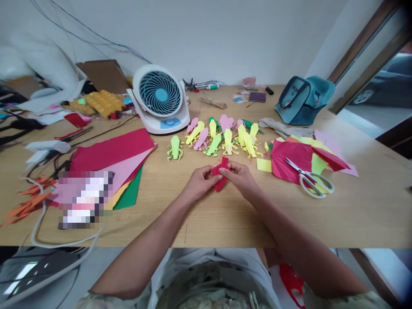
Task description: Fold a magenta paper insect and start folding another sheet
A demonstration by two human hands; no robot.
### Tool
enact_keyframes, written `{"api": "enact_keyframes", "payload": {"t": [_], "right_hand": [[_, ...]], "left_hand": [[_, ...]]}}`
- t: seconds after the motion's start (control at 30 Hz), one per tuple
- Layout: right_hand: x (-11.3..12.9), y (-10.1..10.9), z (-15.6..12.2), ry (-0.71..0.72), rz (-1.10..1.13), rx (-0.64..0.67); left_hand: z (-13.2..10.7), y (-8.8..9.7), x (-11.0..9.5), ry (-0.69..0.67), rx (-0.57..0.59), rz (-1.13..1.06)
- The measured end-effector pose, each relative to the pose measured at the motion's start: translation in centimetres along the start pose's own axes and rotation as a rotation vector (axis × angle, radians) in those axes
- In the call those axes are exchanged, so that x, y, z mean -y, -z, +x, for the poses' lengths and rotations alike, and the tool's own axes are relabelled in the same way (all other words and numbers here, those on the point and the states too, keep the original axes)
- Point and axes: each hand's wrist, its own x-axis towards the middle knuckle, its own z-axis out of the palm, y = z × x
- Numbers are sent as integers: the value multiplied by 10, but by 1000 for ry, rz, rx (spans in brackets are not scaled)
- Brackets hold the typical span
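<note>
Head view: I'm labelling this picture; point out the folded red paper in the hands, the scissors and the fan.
Folded red paper (220,166): head view, on its upper part.
Scissors (301,172): head view, on the pivot.
Fan (162,95): head view, at the centre of its front.

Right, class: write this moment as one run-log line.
left hand: pinching folded red paper | right hand: pinching same paper | scissors: unheld, at right | paper figures: beyond hands

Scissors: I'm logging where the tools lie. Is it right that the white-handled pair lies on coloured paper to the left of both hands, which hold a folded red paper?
The side is wrong. In the head view, the scissors lie on coloured paper to the right of the left hand and right hand, which hold the folded red paper.
</note>
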Motion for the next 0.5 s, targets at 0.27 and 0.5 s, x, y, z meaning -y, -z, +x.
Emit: {"api": "enact_keyframes", "payload": {"t": [0.27,0.5], "right_hand": [[-1,-2,3,21,46,-2],[5,-3,-1,23,10,28]], "left_hand": [[-3,0,-5,-19,-5,75],[-6,0,-8,-27,-26,114]]}}
